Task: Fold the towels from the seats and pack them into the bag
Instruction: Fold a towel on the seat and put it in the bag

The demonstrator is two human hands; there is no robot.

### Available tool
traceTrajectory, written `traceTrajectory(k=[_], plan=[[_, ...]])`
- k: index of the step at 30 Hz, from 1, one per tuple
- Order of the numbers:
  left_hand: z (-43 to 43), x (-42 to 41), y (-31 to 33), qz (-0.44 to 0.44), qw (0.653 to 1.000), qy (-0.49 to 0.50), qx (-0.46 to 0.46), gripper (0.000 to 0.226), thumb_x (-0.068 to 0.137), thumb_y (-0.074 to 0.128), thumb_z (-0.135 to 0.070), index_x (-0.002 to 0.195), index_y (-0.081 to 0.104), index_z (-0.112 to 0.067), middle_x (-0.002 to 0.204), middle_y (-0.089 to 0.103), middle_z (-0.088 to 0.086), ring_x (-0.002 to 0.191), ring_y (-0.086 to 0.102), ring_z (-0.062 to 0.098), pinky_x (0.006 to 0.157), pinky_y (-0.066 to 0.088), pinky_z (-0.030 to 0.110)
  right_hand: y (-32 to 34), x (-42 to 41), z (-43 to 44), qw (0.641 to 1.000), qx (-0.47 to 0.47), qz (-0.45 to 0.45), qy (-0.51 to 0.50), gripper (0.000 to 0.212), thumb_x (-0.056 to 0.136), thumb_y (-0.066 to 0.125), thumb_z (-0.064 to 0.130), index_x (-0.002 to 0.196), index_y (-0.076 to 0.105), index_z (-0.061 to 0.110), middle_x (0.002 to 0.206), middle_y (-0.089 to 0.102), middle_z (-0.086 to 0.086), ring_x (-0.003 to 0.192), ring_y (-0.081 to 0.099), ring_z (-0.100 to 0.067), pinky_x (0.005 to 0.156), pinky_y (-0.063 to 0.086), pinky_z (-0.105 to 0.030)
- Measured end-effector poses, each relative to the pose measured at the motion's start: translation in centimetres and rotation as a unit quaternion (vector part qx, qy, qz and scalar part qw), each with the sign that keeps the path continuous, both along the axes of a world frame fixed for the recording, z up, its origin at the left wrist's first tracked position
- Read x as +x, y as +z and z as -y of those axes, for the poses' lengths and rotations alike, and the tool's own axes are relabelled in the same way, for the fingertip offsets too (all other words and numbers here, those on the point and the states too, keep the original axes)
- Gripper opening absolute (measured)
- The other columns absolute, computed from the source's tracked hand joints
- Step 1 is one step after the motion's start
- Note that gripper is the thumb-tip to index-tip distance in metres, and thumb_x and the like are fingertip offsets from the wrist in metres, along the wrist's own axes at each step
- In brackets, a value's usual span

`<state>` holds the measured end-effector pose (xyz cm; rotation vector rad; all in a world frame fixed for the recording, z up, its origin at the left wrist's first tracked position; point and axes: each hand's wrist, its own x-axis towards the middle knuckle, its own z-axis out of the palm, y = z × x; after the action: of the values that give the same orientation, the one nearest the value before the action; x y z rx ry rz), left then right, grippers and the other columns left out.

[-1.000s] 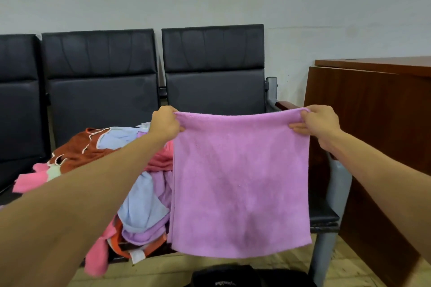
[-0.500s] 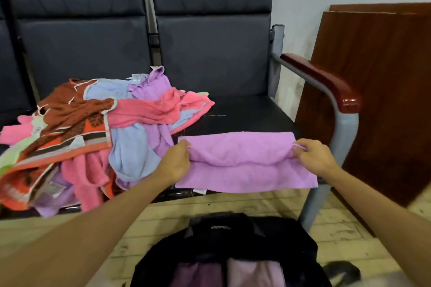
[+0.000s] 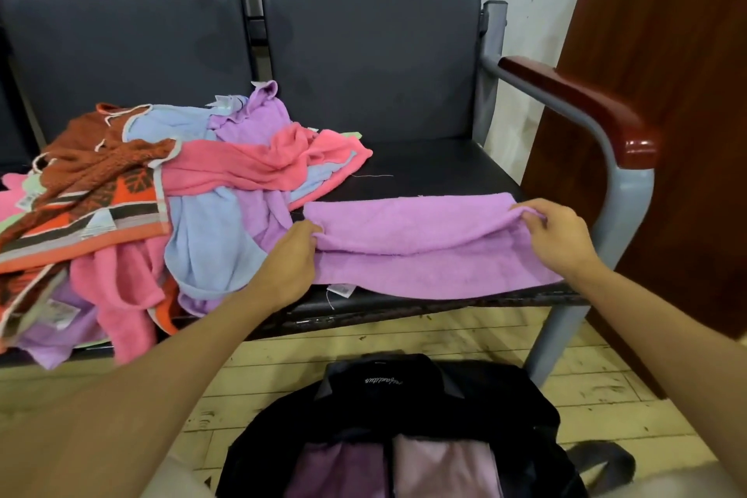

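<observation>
A: Head view, and your towel (image 3: 428, 251) is down on the right-hand seat (image 3: 440, 170), lying along the front edge, folded over on itself with a crease running side to side.

B: Your left hand (image 3: 289, 267) pinches the towel's left end, fingers curled round the upper layer. Your right hand (image 3: 558, 237) has the right end, thumb and fingers bunching the cloth at the corner.

A: A white tag (image 3: 341, 290) pokes out under the front hem, right by your left hand.

B: Just left of that, the pile (image 3: 153, 190): pink, blue, lilac, rust and orange-striped cloth in a heap across the next seat, one edge touching your towel's left end.

A: Below you, on the plank floor (image 3: 444, 340), the black bag (image 3: 404, 408) sits open. Two folded pieces inside, one lilac, one pale pink, side by side.

B: To your right, the grey frame with its red-brown armrest (image 3: 586, 109), and a wooden panel (image 3: 667, 113) behind that.
</observation>
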<state>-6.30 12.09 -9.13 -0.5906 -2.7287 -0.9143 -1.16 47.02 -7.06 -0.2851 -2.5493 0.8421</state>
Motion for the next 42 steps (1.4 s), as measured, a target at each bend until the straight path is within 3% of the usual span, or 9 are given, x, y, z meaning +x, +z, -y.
traceTrajectory(k=[8,13,18,22,24,26,30,38,42], plan=[[0.8,1.9,2.3,-0.018,0.997,0.037,0.071,0.028,0.102,0.033,-0.012,0.12,0.053,-0.007,0.107,0.054,0.004,0.093,0.05,0.018,0.075,0.032,0.024,2.9,3.6,-0.7,0.997,-0.067,-0.017,0.042,0.028,0.102,0.044,0.02,0.118,0.066,0.014,0.106,0.066,-0.004,0.1,0.058,-0.02,0.085,0.045,-0.033],[1.5,2.9,2.2,0.047,0.998,0.002,-0.051,0.017,0.101,0.034,-0.008,0.101,0.051,-0.008,0.089,0.05,0.001,0.08,0.046,0.015,0.068,0.027,0.026,2.4,6.2,-1.6,0.991,0.01,0.107,0.082,0.03,0.101,0.046,0.028,0.115,0.069,0.014,0.113,0.067,-0.005,0.103,0.059,-0.022,0.086,0.043,-0.032],[1.1,2.7,1.8,0.063,0.995,0.0,-0.082,0.021,0.095,0.042,-0.001,0.08,0.057,-0.003,0.091,0.052,0.008,0.091,0.044,0.019,0.087,0.032,0.027,1.1,6.4,-0.9,0.979,0.031,0.186,0.078,0.033,0.1,0.048,0.034,0.104,0.074,0.014,0.105,0.071,-0.004,0.092,0.062,-0.019,0.072,0.042,-0.023],[0.8,1.4,1.3,0.075,0.994,0.069,-0.039,0.035,0.097,0.044,-0.012,0.064,0.056,-0.005,0.09,0.061,0.023,0.093,0.052,0.032,0.09,0.039,0.039,0.2,5.3,-0.7,0.987,0.059,0.14,0.04,0.023,0.097,0.055,0.02,0.11,0.071,0.009,0.117,0.064,-0.007,0.106,0.057,-0.02,0.089,0.037,-0.022],[0.5,0.8,1.2,0.108,0.988,0.106,-0.043,0.021,0.095,0.051,-0.016,0.078,0.056,-0.004,0.1,0.06,0.026,0.102,0.052,0.036,0.088,0.037,0.037,-0.2,4.5,-0.6,0.992,0.063,0.111,0.0,0.026,0.095,0.058,0.018,0.119,0.064,0.009,0.122,0.058,-0.01,0.11,0.055,-0.024,0.092,0.038,-0.026],[0.1,0.3,1.3,0.157,0.976,0.141,-0.051,0.037,0.092,0.059,-0.024,0.107,0.053,0.009,0.114,0.055,0.029,0.112,0.05,0.038,0.085,0.037,0.034,-0.4,3.8,-0.4,0.992,0.027,0.107,-0.054,0.032,0.093,0.062,0.021,0.123,0.057,0.008,0.12,0.055,-0.011,0.107,0.055,-0.026,0.09,0.042,-0.031],[-0.8,-0.1,2.0,0.203,0.962,0.156,-0.095,0.054,0.091,0.062,-0.033,0.12,0.048,0.01,0.127,0.05,0.024,0.118,0.049,0.033,0.088,0.039,0.032,-1.1,2.1,-0.9,0.978,-0.011,0.168,-0.123,0.035,0.089,0.066,0.039,0.098,0.053,0.007,0.095,0.057,-0.012,0.087,0.059,-0.028,0.074,0.05,-0.038],[-1.5,0.2,2.9,0.216,0.956,0.154,-0.126,0.047,0.094,0.058,-0.032,0.122,0.048,0.004,0.127,0.054,0.018,0.116,0.052,0.029,0.086,0.039,0.028,-0.7,0.9,0.3,0.945,0.051,0.28,-0.162,0.042,0.093,0.048,0.057,0.075,0.048,0.019,0.104,0.056,-0.007,0.116,0.05,-0.034,0.105,0.034,-0.046],[-1.1,0.6,3.3,0.238,0.956,0.13,-0.114,0.024,0.089,0.065,-0.03,0.093,0.054,-0.009,0.109,0.055,0.013,0.097,0.053,0.023,0.069,0.04,0.026,-0.1,1.2,1.2,0.967,-0.047,0.213,-0.13,0.027,0.096,0.052,0.033,0.088,0.051,0.007,0.089,0.053,-0.009,0.089,0.053,-0.027,0.082,0.044,-0.035]])
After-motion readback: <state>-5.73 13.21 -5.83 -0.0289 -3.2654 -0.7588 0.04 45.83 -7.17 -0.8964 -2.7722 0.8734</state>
